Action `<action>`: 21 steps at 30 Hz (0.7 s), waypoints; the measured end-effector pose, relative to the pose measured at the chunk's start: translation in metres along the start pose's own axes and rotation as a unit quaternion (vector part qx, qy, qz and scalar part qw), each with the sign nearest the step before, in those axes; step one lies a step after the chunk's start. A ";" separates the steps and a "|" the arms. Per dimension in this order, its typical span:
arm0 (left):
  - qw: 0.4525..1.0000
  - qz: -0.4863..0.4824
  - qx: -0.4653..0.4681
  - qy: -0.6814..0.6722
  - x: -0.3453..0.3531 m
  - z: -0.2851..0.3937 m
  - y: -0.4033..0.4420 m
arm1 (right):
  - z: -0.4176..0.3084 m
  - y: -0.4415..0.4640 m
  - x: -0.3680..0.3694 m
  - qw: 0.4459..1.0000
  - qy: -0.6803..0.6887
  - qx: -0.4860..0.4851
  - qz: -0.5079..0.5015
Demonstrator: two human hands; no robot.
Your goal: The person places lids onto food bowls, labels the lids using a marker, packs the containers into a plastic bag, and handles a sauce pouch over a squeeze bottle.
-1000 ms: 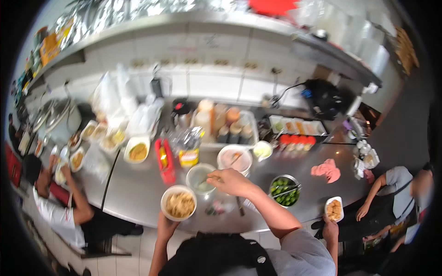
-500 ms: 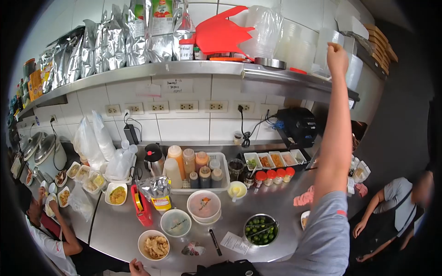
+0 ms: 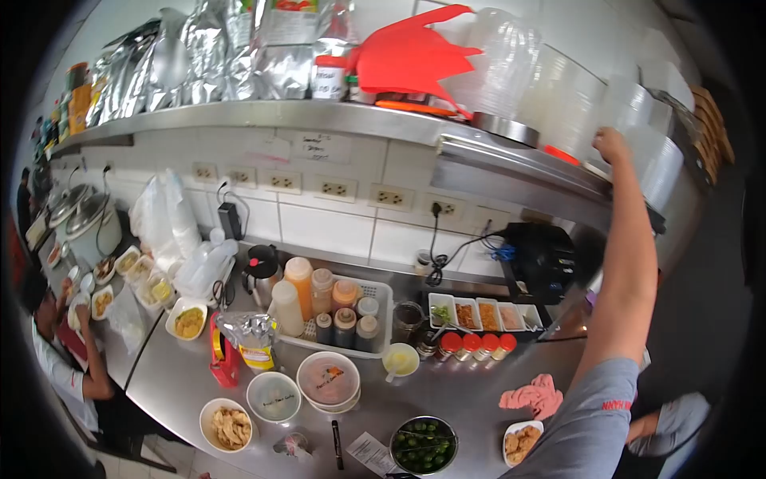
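Note:
My right hand reaches up to the steel shelf, its fingers curled closed beside the stacked clear plastic containers. What the fingers hold, if anything, is hidden. Another tall stack of clear tubs stands just left of the hand, with a red lid at the shelf edge. Of my left hand, only a tiny sliver seems to show at the bottom edge, its fingers out of sight. On the counter below lie a bowl of green citrus fruit, a black marker and a paper slip.
Lidded tubs, a bowl of fried pieces and a basket of sauce bottles fill the counter. Shaker jars stand before a topping tray. A co-worker handles food at far left; another person's sleeve shows right.
My right hand has come down from the upper part of the containers to near the shelf surface. The view has shifted and tilted; a bowl of fried food now shows fully beside my right arm.

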State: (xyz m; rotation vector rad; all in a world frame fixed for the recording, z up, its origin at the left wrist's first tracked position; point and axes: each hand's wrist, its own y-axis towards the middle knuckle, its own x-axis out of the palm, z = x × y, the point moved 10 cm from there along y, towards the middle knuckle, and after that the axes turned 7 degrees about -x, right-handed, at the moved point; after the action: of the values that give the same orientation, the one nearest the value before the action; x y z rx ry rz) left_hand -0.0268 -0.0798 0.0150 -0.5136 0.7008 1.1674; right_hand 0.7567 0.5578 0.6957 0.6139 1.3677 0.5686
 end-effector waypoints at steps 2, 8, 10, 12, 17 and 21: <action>0.998 -0.022 0.029 0.044 0.012 -0.004 -0.001 | 0.009 0.015 0.014 0.999 -0.037 -0.009 -0.016; 0.999 0.015 0.007 -0.044 0.012 0.019 0.001 | 0.040 0.050 0.018 0.993 -0.072 -0.092 0.036; 0.998 0.019 0.032 -0.052 0.010 0.028 0.004 | 0.102 0.092 0.030 0.971 -0.085 -0.135 0.179; 0.998 0.025 0.048 -0.030 0.002 0.043 0.007 | 0.132 0.110 0.025 0.985 -0.027 -0.105 0.136; 0.997 0.041 0.033 -0.063 -0.027 0.051 0.021 | 0.116 0.095 -0.035 0.888 -0.382 -0.157 0.202; 0.995 0.047 0.023 -0.090 -0.030 0.034 0.027 | 0.065 0.007 -0.146 0.877 -0.199 0.056 0.434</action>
State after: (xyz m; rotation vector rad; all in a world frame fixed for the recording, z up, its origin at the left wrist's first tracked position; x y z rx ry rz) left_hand -0.0513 -0.0672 0.0601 -0.3340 0.5989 1.2654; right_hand 0.8040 0.4572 0.8103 1.3817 0.6796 1.0091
